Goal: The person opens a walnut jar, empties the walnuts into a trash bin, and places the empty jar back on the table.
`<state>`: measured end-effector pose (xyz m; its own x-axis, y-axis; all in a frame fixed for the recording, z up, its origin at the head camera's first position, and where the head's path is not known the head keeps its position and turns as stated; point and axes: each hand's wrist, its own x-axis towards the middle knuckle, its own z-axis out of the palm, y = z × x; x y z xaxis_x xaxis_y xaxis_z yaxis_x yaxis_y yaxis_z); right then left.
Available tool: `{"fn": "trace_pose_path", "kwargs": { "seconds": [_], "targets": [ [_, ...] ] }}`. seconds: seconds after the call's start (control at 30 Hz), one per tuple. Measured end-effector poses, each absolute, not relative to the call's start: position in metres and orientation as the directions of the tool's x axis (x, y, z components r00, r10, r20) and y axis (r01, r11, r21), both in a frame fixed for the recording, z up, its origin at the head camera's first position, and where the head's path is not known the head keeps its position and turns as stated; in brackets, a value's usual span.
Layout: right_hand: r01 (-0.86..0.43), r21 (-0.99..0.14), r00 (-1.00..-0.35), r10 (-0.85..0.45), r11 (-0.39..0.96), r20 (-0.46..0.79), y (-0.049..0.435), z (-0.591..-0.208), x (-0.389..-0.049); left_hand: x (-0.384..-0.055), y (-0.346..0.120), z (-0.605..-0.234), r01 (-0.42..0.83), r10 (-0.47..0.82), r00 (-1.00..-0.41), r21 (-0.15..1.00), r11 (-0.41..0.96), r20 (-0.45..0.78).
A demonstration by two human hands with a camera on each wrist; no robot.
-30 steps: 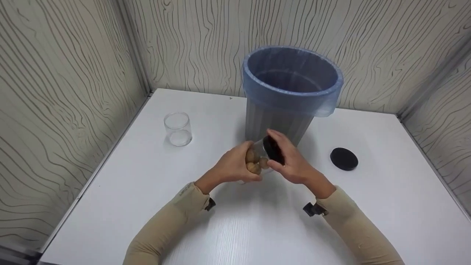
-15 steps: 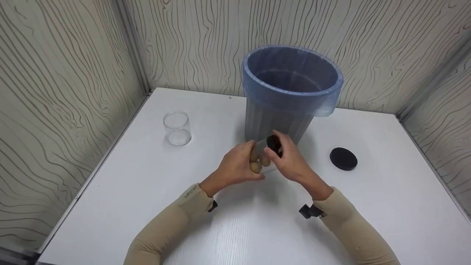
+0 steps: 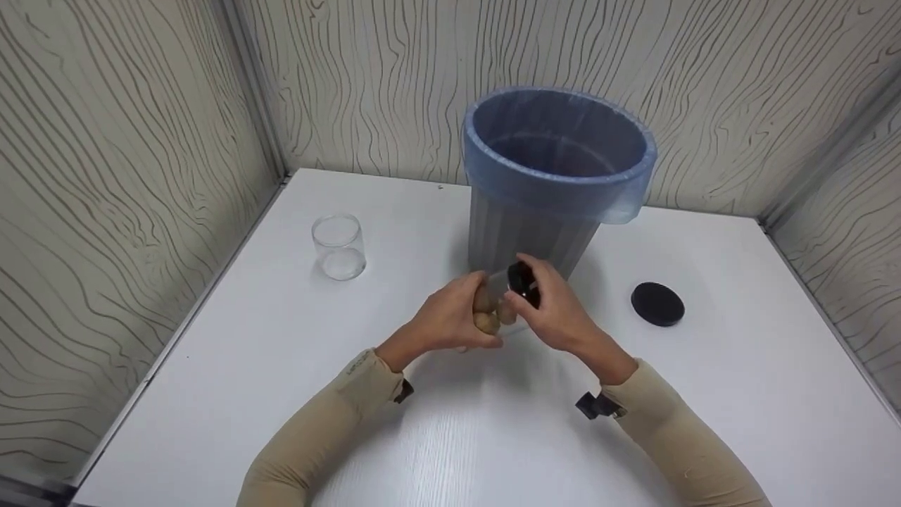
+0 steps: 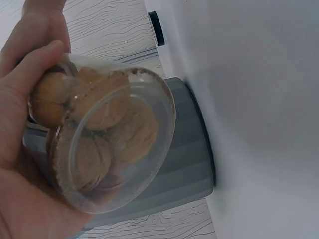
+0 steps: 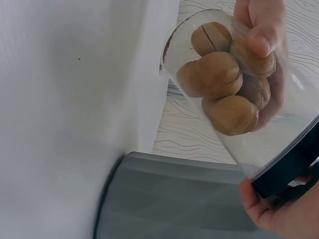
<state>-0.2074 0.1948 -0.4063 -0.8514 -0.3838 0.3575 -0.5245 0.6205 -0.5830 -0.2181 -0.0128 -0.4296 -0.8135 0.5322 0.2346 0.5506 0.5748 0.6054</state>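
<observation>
A clear jar [image 3: 497, 283] is tilted on its side above the table, in front of the bin. Inside it lie several round brown nuts [image 5: 222, 72], one with a straight slit in its shell. My left hand [image 3: 447, 313] grips the jar body near its base, as the left wrist view also shows. A black lid [image 5: 286, 167] sits on the jar's mouth, and my right hand [image 3: 559, 317] grips its edge with thumb and fingers. Part of the lid is hidden behind that hand.
A bin [image 3: 521, 236] with a blue liner [image 3: 556, 190] stands just behind the hands. To the left is a clear glass container [image 3: 339, 246] without a lid. Another black lid [image 3: 657, 304] lies on the white table [image 3: 253, 394] at right. Patterned walls enclose the back and sides.
My right hand has shifted its hold on the lid, its thumb moving round onto the rim. The jar is still in my left hand, with only slight movement.
</observation>
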Motion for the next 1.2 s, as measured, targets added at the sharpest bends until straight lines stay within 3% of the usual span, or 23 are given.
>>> {"fn": "trace_pose_path", "kwargs": {
  "seconds": [0.73, 1.2],
  "targets": [
    [-0.703, -0.457, -0.711, -0.519, 0.545, 0.475, 0.205, -0.407, -0.214, -0.226, -0.021, -0.425, 0.521, 0.609, -0.775, 0.717, 0.462, 0.17],
    [-0.808, -0.353, -0.586, -0.581, 0.472, 0.565, 0.205, -0.41, -0.218, -0.228, -0.027, -0.424, 0.495, 0.657, -0.743, 0.764, 0.414, 0.125]
  ]
}}
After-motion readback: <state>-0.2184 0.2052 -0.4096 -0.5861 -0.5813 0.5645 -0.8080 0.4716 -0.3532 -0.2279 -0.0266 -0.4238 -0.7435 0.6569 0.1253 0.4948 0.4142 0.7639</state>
